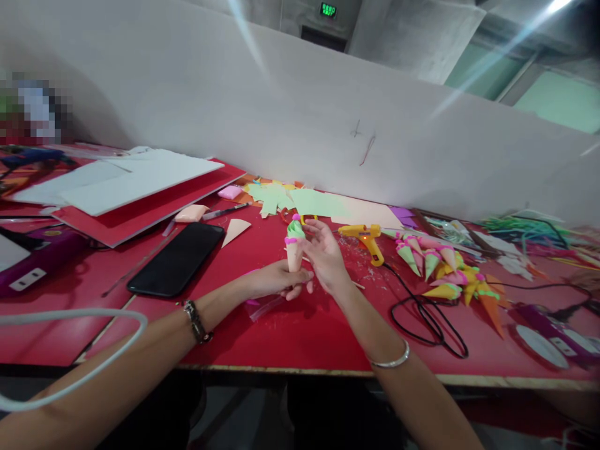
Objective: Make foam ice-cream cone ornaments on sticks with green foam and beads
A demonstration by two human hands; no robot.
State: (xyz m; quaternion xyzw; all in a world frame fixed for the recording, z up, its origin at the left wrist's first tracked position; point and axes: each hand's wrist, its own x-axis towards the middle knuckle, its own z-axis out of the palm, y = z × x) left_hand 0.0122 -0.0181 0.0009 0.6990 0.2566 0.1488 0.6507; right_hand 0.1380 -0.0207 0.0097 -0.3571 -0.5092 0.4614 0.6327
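My left hand [276,279] is closed around the lower part of a small cream paper cone [294,253] and holds it upright over the red table [300,331]. The cone carries a green top with pink trim. My right hand [325,255] is beside the cone on its right, fingers partly spread and touching its upper part. A yellow glue gun [365,237] lies just right of my hands with its black cord [424,315] looping toward the front edge. A pile of finished coloured cones [445,269] lies further right.
A black phone [178,257] lies left of my hands. White and red boards [135,184] are stacked at the back left. Green paper scraps [300,201] lie by the white partition wall. A purple device [32,259] sits at far left, another [555,331] at far right.
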